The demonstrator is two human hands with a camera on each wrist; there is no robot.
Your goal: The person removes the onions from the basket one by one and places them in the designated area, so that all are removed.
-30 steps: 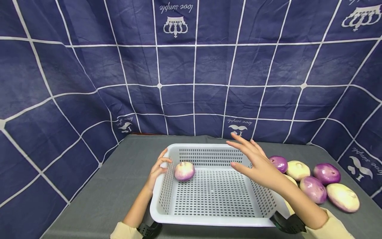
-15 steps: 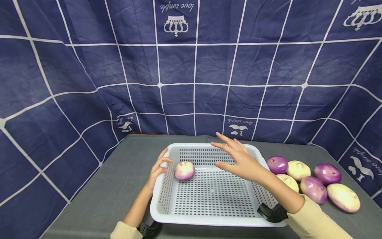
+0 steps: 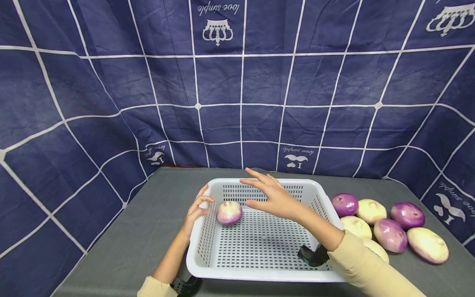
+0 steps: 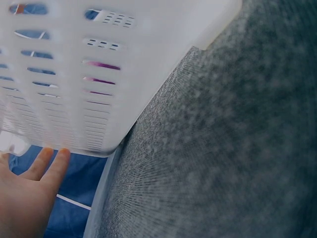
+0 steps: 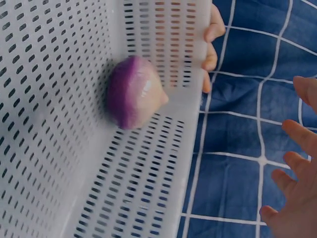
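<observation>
A white plastic basket (image 3: 267, 275) with slotted walls and floor stands in front of me on the grey-covered table. My left hand (image 3: 193, 212) grips its left rim, fingertips hooked over the edge in the head and right wrist views. Inside, by the left wall, sits one purple-and-white turnip (image 3: 229, 213), its pale pointed end and purple side showing in the right wrist view. My right hand (image 3: 272, 198) hovers over the basket, right of that turnip, fingers spread and holding nothing. In the left wrist view, the left hand (image 4: 29, 193) lies against the basket's outer wall (image 4: 148, 29).
Right of the basket, several more turnips (image 3: 389, 235) lie in a cluster, some purple side up, some pale side up. My right sleeve partly covers one of them. Dark blue cloth (image 3: 259, 103) with a white grid hangs behind the table and along both sides.
My right hand has moved left across the basket, from near its right rim to closer to the turnip inside, fingers still spread. My left hand and the basket have stayed put.
</observation>
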